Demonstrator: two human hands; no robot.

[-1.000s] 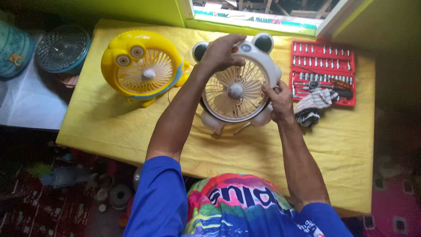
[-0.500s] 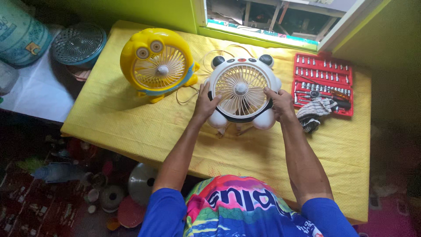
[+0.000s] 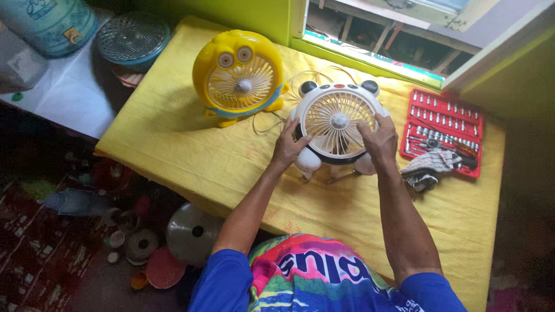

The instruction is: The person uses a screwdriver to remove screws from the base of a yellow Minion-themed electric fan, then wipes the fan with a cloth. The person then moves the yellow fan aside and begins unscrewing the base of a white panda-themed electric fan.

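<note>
A small white panda-shaped fan (image 3: 334, 118) with black ears stands upright on the yellow table (image 3: 191, 156). My left hand (image 3: 289, 143) grips its lower left rim. My right hand (image 3: 378, 137) rests on the right side of its front grille, fingers spread over the wires. A thin white cable (image 3: 283, 104) loops on the cloth behind the fan. To its left a yellow fan (image 3: 240, 78) with cartoon eyes stands upright, untouched by either hand.
A red socket-tool case (image 3: 444, 127) lies open at the right, with a striped cloth (image 3: 428, 167) on its front edge. A blue water jug (image 3: 55, 23) and round grille (image 3: 133, 37) sit far left. Pots and lids (image 3: 191, 234) clutter the floor below.
My left hand dropped from the top of the white fan to its lower left rim. My right hand moved onto the front grille. The view shifted so the fans sit lower.
</note>
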